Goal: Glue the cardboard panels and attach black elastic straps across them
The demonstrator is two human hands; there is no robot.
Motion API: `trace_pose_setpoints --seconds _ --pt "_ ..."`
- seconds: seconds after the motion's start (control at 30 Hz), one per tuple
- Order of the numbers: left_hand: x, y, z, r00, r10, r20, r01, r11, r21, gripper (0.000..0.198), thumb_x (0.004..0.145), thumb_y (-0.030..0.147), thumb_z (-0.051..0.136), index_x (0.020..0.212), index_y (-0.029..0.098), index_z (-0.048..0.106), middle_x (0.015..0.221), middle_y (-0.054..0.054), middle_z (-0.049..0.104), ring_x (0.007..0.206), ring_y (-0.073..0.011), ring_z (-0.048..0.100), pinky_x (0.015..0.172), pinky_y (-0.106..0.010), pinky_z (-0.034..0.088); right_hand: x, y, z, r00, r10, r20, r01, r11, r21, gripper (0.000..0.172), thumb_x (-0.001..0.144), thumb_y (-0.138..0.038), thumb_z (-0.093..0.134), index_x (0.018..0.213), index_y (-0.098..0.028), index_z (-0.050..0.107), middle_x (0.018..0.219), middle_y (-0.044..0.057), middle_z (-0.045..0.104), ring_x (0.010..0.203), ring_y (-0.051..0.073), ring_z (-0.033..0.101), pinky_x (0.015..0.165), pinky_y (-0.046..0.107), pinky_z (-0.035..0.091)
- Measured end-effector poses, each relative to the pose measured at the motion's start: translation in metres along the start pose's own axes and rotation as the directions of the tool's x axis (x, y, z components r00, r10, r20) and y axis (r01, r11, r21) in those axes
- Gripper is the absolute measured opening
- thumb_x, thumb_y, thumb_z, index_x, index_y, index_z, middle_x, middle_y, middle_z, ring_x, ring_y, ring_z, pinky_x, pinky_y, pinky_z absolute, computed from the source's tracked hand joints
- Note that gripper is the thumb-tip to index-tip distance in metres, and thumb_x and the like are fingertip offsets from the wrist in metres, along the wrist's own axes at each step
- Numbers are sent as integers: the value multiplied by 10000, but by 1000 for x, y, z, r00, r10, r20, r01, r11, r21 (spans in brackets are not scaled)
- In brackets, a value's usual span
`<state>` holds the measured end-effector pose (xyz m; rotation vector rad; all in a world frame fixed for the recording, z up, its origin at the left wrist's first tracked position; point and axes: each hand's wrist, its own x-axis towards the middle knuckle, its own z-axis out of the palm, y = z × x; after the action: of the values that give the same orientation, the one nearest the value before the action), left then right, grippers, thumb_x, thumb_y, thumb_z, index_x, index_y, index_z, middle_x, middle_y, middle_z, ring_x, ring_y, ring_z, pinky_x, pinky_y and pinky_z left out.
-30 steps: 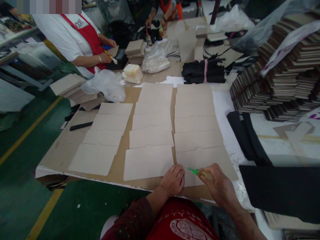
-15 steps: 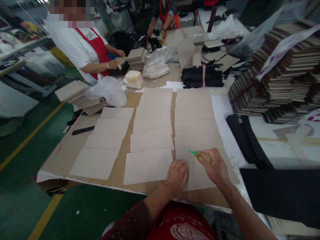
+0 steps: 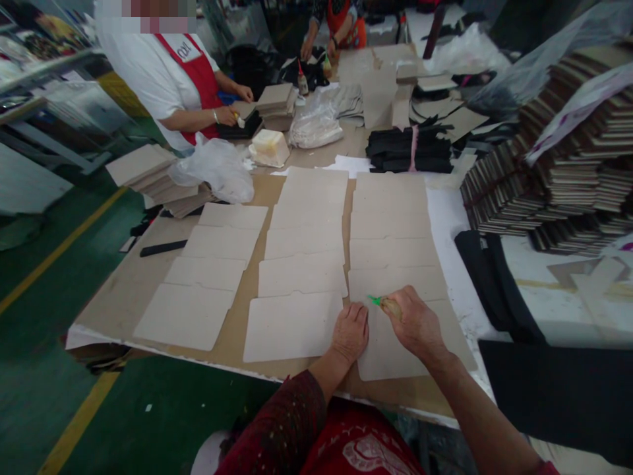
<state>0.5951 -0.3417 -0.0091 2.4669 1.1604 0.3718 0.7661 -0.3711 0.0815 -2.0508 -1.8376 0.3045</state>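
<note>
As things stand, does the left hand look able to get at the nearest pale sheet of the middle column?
Probably yes: the left hand lies close to the right edge of that sheet, and nothing visible blocks it.

Workshop, of factory type. Green floor (image 3: pixel 188 409), left and lower left of frame: marked with yellow lines (image 3: pixel 79 422). Worktop (image 3: pixel 123 290), centre: covered in large part by three columns of overlapping beige boards (image 3: pixel 294 326), all of similar form. Cut pieces (image 3: pixel 499 181), right: stacked in high, dense piles. Black strips (image 3: pixel 390 148), upper centre: bundled, tied with a pink band (image 3: pixel 414 148). Red-nozzled bottle (image 3: pixel 302 80), upper centre: placed among the materials. Two co-workers, both shown at handwork: a red apron (image 3: pixel 200 72) is worn by one, upper left; an orange apron (image 3: pixel 353 33) by the other, top edge.
</note>
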Motion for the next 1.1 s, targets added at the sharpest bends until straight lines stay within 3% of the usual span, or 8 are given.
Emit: trace_pose_setpoints --seconds 0.27,0.6,0.87,1.0,1.1 --pt "0 -3 4 1000 12 -23 -12 1000 -4 345 878 120 500 1214 157 566 1240 -122 583 1174 -277 511 1039 -476 457 12 -4 -15 994 -91 66 104 971 -216 126 984 -261 453 900 -231 543 927 53 554 841 187 538 605 299 306" --pt "-1 -4 6 1000 28 -14 -27 1000 10 362 869 119 517 1228 146 559 1255 -115 571 1177 -268 508 1050 -447 452 6 14 -13 992 -83 91 82 996 17 187 1001 -372 460 919 -232 553 921 23 549 803 164 559 644 281 358" --pt "0 -3 3 1000 23 -4 -23 1000 9 350 869 123 507 1212 154 564 1240 -125 587 1166 -271 513 1036 -457 461 15 3 -8 995 -91 45 93 994 -54 219 1010 -340 415 923 -223 579 922 44 561 808 178 559 643 291 372" --pt "0 -3 2 1000 21 -2 -21 1000 11 361 863 118 502 1217 152 565 1247 -121 587 1165 -267 515 1050 -446 456 16 13 -9 1000 9 0 -9 999 48 204 964 -391 479 933 -228 597 936 44 578 797 181 569 643 294 397" --pt "1 -3 2 1000 14 -5 -14 1000 13 364 854 113 501 1208 161 570 1246 -119 586 1164 -267 522 1048 -448 462 11 32 -14 971 217 -99 -183 944 274 283 858 -493 596 926 -219 613 905 39 612 772 184 584 655 306 446"
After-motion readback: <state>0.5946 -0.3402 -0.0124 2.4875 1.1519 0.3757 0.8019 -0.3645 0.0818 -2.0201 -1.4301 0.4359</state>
